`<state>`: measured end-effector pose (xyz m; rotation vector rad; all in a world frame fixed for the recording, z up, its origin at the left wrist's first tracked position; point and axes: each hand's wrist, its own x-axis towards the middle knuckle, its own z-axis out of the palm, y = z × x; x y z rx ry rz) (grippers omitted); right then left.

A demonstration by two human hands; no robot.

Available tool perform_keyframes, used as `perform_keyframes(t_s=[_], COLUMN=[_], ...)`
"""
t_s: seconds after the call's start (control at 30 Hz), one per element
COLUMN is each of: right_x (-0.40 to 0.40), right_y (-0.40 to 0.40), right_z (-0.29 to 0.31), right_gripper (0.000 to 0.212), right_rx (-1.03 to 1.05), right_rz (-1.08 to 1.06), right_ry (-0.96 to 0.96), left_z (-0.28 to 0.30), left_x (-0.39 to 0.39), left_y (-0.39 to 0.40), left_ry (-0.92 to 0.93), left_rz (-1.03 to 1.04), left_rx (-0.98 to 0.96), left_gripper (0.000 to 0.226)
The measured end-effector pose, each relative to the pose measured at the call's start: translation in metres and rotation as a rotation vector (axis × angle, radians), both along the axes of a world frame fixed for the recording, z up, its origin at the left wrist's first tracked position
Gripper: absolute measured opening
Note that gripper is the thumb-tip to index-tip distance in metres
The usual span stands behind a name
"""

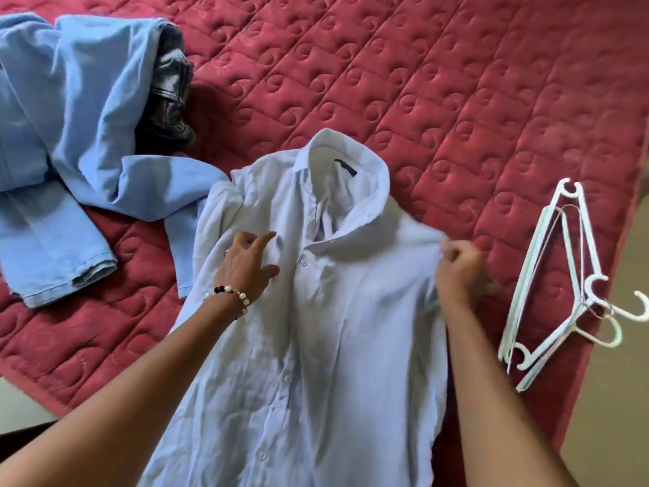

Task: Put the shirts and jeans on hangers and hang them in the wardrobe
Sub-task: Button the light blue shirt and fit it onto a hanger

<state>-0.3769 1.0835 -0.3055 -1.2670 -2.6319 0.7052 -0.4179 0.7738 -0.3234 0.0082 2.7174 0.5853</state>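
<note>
Centrally, a pale blue button-up shirt (316, 311) is spread on the red quilt (456, 82). Its chest is pressed by the spread left hand (246, 265); its shoulder seam at three o'clock is pinched by the right hand (460, 268). White hangers (562, 286) lie further right.

A bed (439, 86) under a dark red quilted cover filled most of the frame. A pale button-up shirt (316, 328) lay spread front-up at lower centre, collar toward the top, with light blue jeans (70, 117) heaped at upper left, a dark garment (172, 89) against them. A bundle of white plastic hangers (558, 286) lay near the right edge.
</note>
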Motion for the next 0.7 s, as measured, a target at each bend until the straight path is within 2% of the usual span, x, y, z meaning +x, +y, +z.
perform_keyframes(t_s=[0.07,0.13,0.2,0.23,0.3,0.37,0.43,0.53,0.6,0.7], right_x=[-0.003,-0.003,-0.004,-0.006,-0.014,-0.028,-0.044,-0.058,-0.064,-0.079], right_y=[0.022,0.038,0.043,0.043,0.04,0.029,0.018,0.007,0.008,0.019], right_z=[0.007,0.005,-0.002,-0.005,-0.007,-0.007,-0.012,-0.023,-0.027,-0.031], right_gripper=[0.024,0.022,0.028,0.034,0.038,0.036,0.041,0.051,0.045,0.017], right_rx=[-0.014,-0.053,-0.08,-0.062,-0.003,-0.062,-0.117,-0.009,0.075,0.016], right_rz=[-0.289,-0.385,-0.291,-0.206,-0.011,0.12,0.184,0.276,0.258,0.155], right_ry=[0.127,-0.007,-0.153,-0.151,-0.006,0.053,-0.054,-0.291,-0.319,-0.227], left_z=[-0.003,-0.004,-0.003,-0.001,0.001,0.002,0.003,0.002,0.002,-0.003], left_x=[-0.002,-0.004,-0.007,-0.007,-0.014,-0.027,-0.047,-0.09,-0.121,-0.158], left_y=[0.001,0.001,0.004,0.005,0.01,0.015,0.02,0.025,0.031,0.04], left_ry=[-0.001,-0.016,-0.026,-0.032,-0.01,0.089,0.215,0.28,0.287,0.167], left_rz=[0.02,0.023,0.021,0.027,0.048,0.081,0.096,0.05,-0.031,-0.153], left_rx=[-0.001,-0.014,-0.02,-0.024,-0.019,0.033,0.09,0.079,0.043,-0.079], left_gripper=[0.064,0.064,0.063,0.061,0.053,0.04,0.031,0.034,0.042,0.053])
